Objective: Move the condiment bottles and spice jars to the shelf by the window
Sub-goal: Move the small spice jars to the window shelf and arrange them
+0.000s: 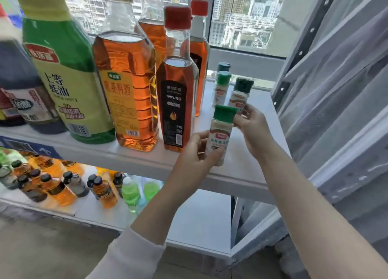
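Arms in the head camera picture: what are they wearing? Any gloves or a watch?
The left hand and the right hand are bare. No gloves show, and no watch shows on either wrist. The left arm has a white long sleeve that starts well back from the wrist, near the bottom edge. The right arm shows no sleeve anywhere in view.

Bright daylight from the window [247,16], backlit glowing bottles, blurred warped edges

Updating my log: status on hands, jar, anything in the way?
Left hand grips green-capped clear spice jar low, right hand pinches under its cap. Jar upright at white shelf front. Three capped jars behind, black-labelled oil bottle close left.
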Demonstrator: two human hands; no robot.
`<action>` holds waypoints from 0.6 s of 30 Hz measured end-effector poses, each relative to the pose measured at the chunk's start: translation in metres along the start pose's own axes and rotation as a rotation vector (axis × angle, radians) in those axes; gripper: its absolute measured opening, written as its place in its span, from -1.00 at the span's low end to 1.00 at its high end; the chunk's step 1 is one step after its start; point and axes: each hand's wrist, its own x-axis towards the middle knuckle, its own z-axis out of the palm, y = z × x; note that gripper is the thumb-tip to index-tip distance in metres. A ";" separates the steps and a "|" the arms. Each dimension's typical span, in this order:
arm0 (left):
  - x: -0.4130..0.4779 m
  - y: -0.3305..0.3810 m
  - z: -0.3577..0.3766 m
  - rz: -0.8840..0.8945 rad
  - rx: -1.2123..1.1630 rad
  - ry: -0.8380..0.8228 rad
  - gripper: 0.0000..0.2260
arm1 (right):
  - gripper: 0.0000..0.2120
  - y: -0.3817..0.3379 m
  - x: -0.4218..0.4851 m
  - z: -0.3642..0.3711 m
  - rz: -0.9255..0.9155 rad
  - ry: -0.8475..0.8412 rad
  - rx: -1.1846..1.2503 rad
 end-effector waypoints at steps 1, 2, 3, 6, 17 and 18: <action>0.002 -0.001 0.000 -0.001 0.009 -0.003 -0.72 | -0.69 0.002 0.007 0.003 -0.007 0.011 -0.042; 0.004 -0.003 -0.001 -0.003 0.012 -0.007 -0.75 | -0.68 0.003 0.014 0.006 -0.017 0.017 -0.084; 0.006 -0.004 -0.001 -0.007 0.011 -0.010 -0.77 | -0.67 0.004 0.019 0.008 -0.023 0.017 -0.126; 0.011 -0.007 -0.001 -0.015 0.022 -0.013 -0.77 | -0.68 0.006 0.032 0.015 -0.007 -0.005 -0.206; 0.019 -0.009 -0.005 -0.025 0.034 0.005 -0.78 | -0.19 -0.001 0.034 0.032 0.030 -0.031 -0.142; 0.020 -0.009 -0.005 -0.027 0.036 0.004 -0.77 | -0.17 -0.001 0.034 0.033 0.018 -0.029 -0.138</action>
